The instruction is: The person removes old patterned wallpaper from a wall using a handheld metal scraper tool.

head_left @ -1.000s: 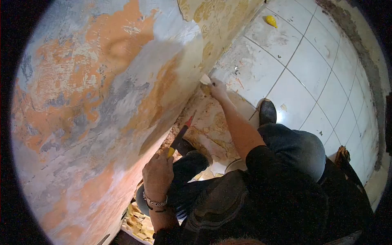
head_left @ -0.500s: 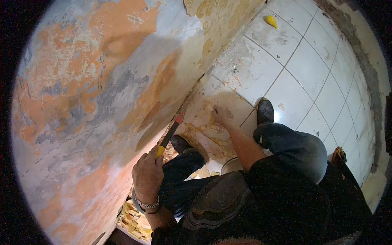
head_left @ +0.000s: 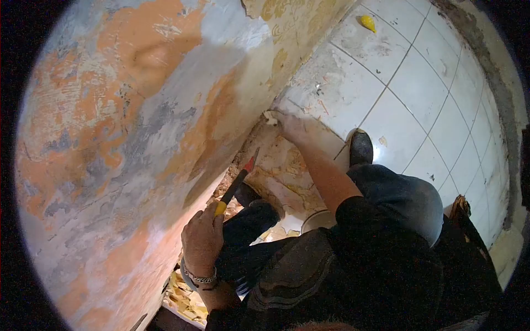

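My left hand (head_left: 201,237), with a chain bracelet at the wrist, is closed around the yellow end of a long-handled scraper (head_left: 236,185). Its shaft is black, with a red collar and a narrow dark tip seen edge-on, angled up beside the foot of the wall. My right hand (head_left: 283,124) reaches down to the corner where wall and floor meet. Its fingers are bent round a small pale scrap (head_left: 270,117), probably wallpaper or plaster. Alongside both hands stands the wall (head_left: 149,138), with patches of orange, grey and white.
White floor tiles (head_left: 406,113) carry dust and bits of debris. A yellow bulb-shaped object (head_left: 367,23) lies far off near the wall. Peeled scraps (head_left: 185,298) are heaped at lower left. My shoes (head_left: 361,148) rest on the floor, near a round container's rim (head_left: 317,219).
My right hand has moved up and left to the base of the wall, and a pale scrap now shows at its fingers. The scraper's tip has swung slightly right, away from the wall.
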A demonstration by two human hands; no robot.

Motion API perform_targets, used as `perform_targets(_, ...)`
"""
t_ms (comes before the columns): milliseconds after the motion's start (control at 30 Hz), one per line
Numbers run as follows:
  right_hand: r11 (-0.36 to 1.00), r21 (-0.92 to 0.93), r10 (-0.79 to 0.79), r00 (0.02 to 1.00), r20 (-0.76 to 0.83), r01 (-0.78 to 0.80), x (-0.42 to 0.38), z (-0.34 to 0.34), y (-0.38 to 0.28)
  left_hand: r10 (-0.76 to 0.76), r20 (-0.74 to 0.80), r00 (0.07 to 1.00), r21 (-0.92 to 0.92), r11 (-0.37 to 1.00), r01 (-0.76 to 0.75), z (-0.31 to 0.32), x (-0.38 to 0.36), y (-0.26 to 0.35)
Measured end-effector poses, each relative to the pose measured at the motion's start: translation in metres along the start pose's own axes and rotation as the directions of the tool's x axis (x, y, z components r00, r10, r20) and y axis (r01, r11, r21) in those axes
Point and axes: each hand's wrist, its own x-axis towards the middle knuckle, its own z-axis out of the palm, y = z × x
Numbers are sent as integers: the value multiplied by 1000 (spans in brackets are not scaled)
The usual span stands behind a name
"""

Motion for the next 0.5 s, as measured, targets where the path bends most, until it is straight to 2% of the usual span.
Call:
perform_targets(67,932,353,62,995,72,-84,-18,18,11,1,-9,1000,-19,1000,-1,-1,-2,1)
perform_targets(100,933,351,60,995,74,-82,-28,18,13,4,-23,1000,-34,999,-5,-2,-3,0)
perform_targets(133,996,15,80,965,249,-86,-39,18,16,2,-25,1000,-35,999,-3,-1,-3,-2)
perform_targets(167,948,-317,155,904,397,-23,-50,17,19,10,-30,999,-33,999,-11,0,-3,-5)
perform_targets(200,948,-318,154,905,397,-22,-63,12,21,19,-35,999,-32,999,-20,1,-4,-7)
perform_targets(267,987,-156,114,835,539,-34,-88,3,20,-7,-21,1000,-27,1000,6,-3,-4,-4)
perform_targets(300,987,-157,115,835,538,-35,-93,8,22,-34,-12,999,-23,999,33,-4,-4,-3)
perform_targets(367,939,-335,104,868,486,75,-100,21,29,-24,-26,999,-20,1000,23,-3,-5,-4)
perform_targets(400,939,-336,102,868,486,78,-95,20,27,-14,-41,999,-15,1000,14,-3,-5,-4)
perform_targets(467,951,-309,124,941,314,-22,-76,17,17,-11,-46,999,-36,999,9,-3,-5,-3)
perform_targets(500,951,-307,123,942,313,-22,-67,15,13,-5,-51,999,-53,999,2,-5,-4,-2)
